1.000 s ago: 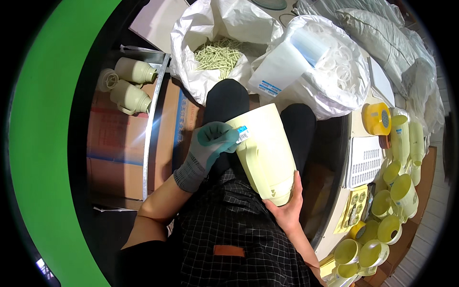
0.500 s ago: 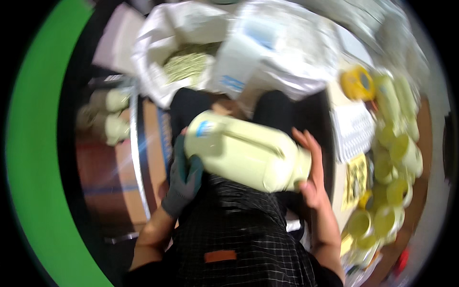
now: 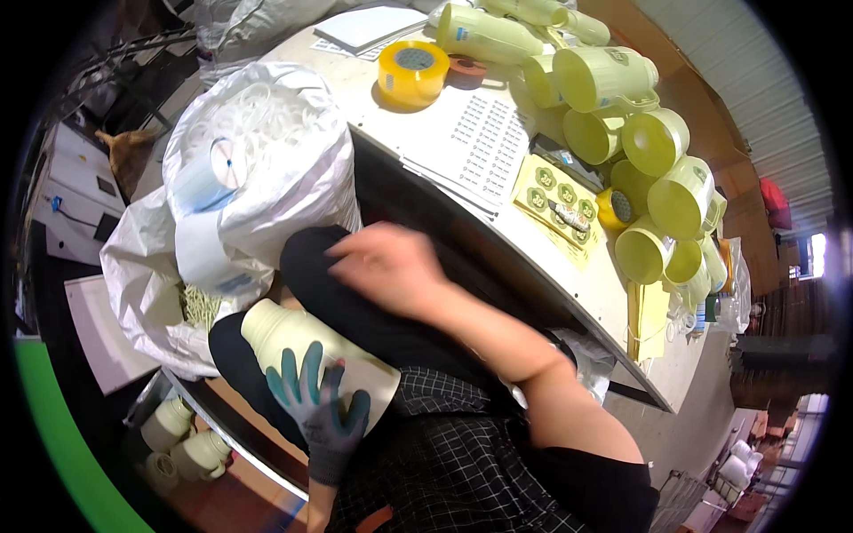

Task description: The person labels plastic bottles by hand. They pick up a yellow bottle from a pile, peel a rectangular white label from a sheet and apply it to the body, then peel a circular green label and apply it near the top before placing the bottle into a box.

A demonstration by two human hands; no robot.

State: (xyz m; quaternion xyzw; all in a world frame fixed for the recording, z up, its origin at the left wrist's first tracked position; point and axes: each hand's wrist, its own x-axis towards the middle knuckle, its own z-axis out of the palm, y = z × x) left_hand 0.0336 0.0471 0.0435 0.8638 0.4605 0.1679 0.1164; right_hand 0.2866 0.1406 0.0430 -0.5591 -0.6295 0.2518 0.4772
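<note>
A pale yellow-green thermos casing lies slantwise across my lap, its narrower neck end to the upper left. My left hand, in a grey glove with teal fingertips, presses on the casing from above with spread fingers and holds it against my thighs. My bare right hand is in the air over my right knee, off the casing. Motion smears its fingers, and whether they hold anything is hidden. Beyond it stands a white sack of clear plastic rings.
To the right a white table carries yellow tape, label sheets, a yellow sticker sheet and several thermos casings. A second white sack holds pale green strips. More casings lie in a box at lower left.
The view has swung right toward the table. My right hand has let go of the casing. The casing has turned, its neck now to the upper left, and my left hand lies on top.
</note>
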